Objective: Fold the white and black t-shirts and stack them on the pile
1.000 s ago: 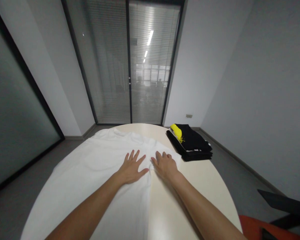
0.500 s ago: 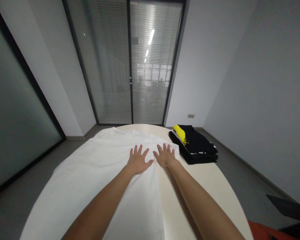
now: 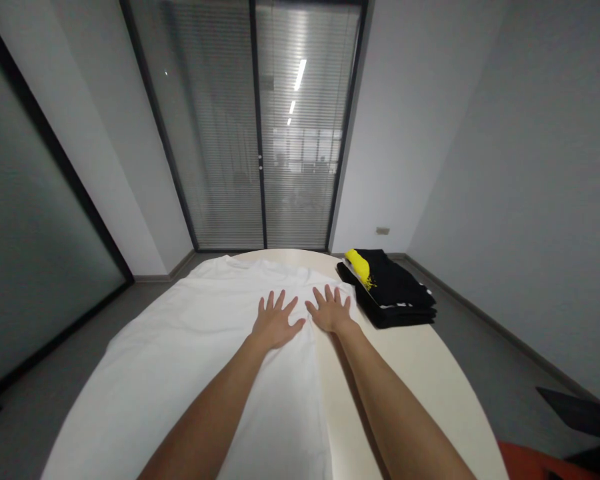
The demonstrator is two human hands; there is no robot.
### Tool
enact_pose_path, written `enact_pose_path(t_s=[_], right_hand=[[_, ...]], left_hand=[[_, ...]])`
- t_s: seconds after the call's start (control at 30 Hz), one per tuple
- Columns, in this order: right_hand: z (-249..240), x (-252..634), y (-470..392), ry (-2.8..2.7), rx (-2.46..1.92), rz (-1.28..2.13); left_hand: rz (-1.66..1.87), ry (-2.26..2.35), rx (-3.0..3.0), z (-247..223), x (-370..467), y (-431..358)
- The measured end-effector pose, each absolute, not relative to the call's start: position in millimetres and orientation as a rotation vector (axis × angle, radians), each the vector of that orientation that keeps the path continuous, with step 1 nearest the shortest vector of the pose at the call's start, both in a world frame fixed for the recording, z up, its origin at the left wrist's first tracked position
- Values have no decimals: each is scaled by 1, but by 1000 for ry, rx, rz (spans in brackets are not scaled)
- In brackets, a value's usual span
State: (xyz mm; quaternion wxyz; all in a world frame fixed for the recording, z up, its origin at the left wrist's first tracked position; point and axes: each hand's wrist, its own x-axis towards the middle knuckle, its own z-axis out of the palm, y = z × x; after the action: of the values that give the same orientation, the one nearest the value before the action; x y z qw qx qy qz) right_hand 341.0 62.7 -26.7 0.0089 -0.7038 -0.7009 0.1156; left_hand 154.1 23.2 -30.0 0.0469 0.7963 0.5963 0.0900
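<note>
A white T-shirt (image 3: 180, 340) lies spread over the left and middle of a round, cream-coloured table (image 3: 405, 373). My left hand (image 3: 275, 323) rests flat on the cloth, fingers spread, close to the shirt's right side edge. Just to its right, my right hand (image 3: 330, 312) is also flat with fingers apart, lying at that edge by the part of the shirt that sticks out like a sleeve. Neither hand grips anything. The two thumbs almost meet.
At the table's far right sits a stack of folded black garments (image 3: 397, 283) with a yellow print on top. Beyond the table stands a glass partition (image 3: 300, 187) with blinds. An orange-red object (image 3: 535, 460) and a dark flat piece (image 3: 580, 407) show at lower right.
Both hands stay almost in place on the shirt. The view has shifted very slightly; the sleeve-like part by my right hand looks a little less extended.
</note>
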Motion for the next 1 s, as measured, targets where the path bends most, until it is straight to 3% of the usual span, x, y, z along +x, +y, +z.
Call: enact_pose_path(t_s=[0.43,0.8,1.0], right_hand=[[-15,339,18,-2130,-2237,383],[29,339,18,-1846,-2288,-25],[25,362,27,-1798,-2419,27]], left_hand=[[186,1753,2446,-22,151,-6],[176,1735,2447,-19,151,-6],[195,1720,2446,-25,150,-3]])
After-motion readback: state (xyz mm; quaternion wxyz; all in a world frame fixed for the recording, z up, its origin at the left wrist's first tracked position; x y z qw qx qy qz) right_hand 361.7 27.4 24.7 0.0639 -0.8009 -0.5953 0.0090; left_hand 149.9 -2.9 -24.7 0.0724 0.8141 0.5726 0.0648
